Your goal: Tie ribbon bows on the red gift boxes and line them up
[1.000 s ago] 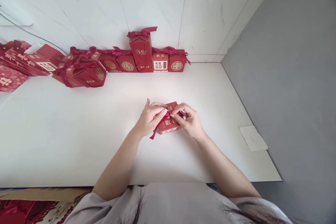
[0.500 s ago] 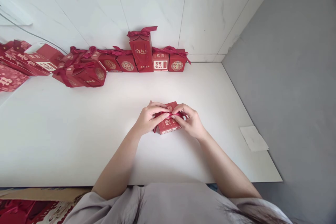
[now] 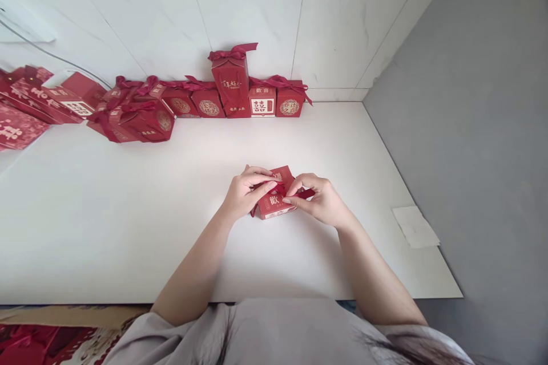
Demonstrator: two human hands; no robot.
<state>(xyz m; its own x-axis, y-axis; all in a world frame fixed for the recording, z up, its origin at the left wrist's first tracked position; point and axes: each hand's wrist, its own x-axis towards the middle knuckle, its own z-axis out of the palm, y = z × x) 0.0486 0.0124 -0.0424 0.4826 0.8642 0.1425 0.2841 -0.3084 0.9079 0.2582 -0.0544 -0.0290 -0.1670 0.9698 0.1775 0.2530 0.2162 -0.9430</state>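
A red gift box (image 3: 268, 205) with white and gold lettering stands on the white table in front of me, a dark red ribbon (image 3: 305, 194) across its top. My left hand (image 3: 250, 189) rests at the box's left side, thumb and fingers closed on the ribbon near the middle of the top. With thumb and forefinger pinched, my right hand (image 3: 315, 197) holds the ribbon over the box's right side; a length of it shows between the fingers. Both hands partly cover the lettering and the ribbon's crossing.
Several finished-looking red boxes with bows (image 3: 207, 104) line the tiled wall, one stacked higher (image 3: 230, 80). More red boxes and bags (image 3: 32, 97) stand far left. A white paper (image 3: 415, 227) lies at the right table edge. A carton with red items (image 3: 38, 345) is below left.
My right hand has moved a little to the right and toward me, drawing ribbon away from the middle of the box. My left hand has hardly moved.
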